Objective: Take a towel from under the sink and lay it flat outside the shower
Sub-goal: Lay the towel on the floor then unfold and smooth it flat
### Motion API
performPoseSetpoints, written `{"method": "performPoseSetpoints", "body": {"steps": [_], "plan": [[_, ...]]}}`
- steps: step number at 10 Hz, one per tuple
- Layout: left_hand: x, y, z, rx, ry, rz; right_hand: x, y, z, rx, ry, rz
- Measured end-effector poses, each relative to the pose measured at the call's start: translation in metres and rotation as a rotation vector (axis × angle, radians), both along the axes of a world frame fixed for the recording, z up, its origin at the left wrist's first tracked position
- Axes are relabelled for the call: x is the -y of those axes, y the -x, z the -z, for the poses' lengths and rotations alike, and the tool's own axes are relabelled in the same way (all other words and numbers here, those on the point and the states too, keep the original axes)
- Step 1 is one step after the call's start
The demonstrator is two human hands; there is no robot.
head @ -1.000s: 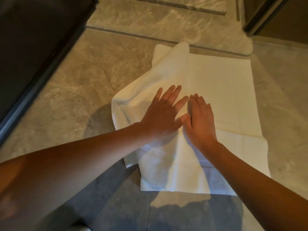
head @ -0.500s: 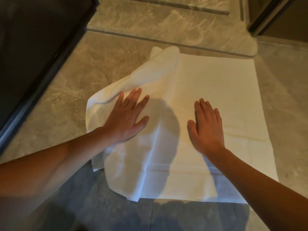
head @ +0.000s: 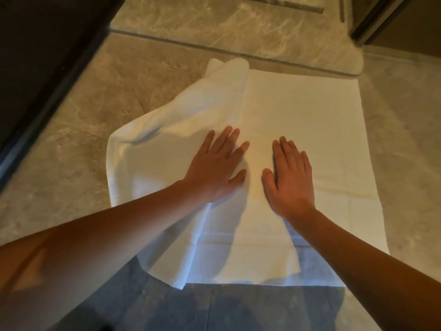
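A white towel lies on the marble floor in front of the shower threshold. Its right part is flat; its left part is a loose folded-over layer with a raised, rumpled far corner. My left hand presses flat on that left layer, fingers straight and spread. My right hand lies flat on the towel's middle, fingers together. The two hands are side by side, a small gap between the thumbs.
A dark door or panel with a metal frame runs along the left. Another dark frame stands at the top right. Beige marble floor surrounds the towel; a grey shadowed tile lies at the near edge.
My left hand swept out to the left, spreading the folded layer wider, then came back toward the middle beside my right hand. My right hand stayed pressed in nearly the same spot.
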State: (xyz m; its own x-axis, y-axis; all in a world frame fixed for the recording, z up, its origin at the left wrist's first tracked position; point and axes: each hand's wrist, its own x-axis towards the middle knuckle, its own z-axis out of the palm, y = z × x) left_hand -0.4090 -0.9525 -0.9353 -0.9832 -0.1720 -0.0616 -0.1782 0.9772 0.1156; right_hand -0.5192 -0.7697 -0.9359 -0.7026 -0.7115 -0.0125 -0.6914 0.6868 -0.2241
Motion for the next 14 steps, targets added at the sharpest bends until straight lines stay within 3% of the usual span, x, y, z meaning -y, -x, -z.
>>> {"method": "performPoseSetpoints", "body": {"steps": [2, 4, 6, 8, 9, 14], "plan": [[0.034, -0.026, 0.000, -0.007, 0.054, -0.106, 0.000, 0.002, 0.002, 0.002, -0.008, 0.000], [0.078, -0.058, 0.000, -0.016, -0.017, -0.283, -0.001, 0.000, 0.001, 0.010, -0.003, 0.003], [0.109, -0.082, -0.006, 0.101, -0.008, -0.474, 0.000, -0.001, 0.001, 0.008, -0.005, 0.016], [0.068, -0.046, -0.013, -0.031, 0.001, -0.312, 0.000, -0.002, 0.001, 0.007, -0.003, 0.027], [0.047, -0.029, -0.008, -0.010, -0.013, -0.176, 0.000, -0.003, 0.000, 0.009, -0.006, 0.030], [0.062, -0.050, 0.001, 0.031, -0.054, -0.197, -0.046, 0.004, -0.006, 0.068, -0.051, 0.037]]}}
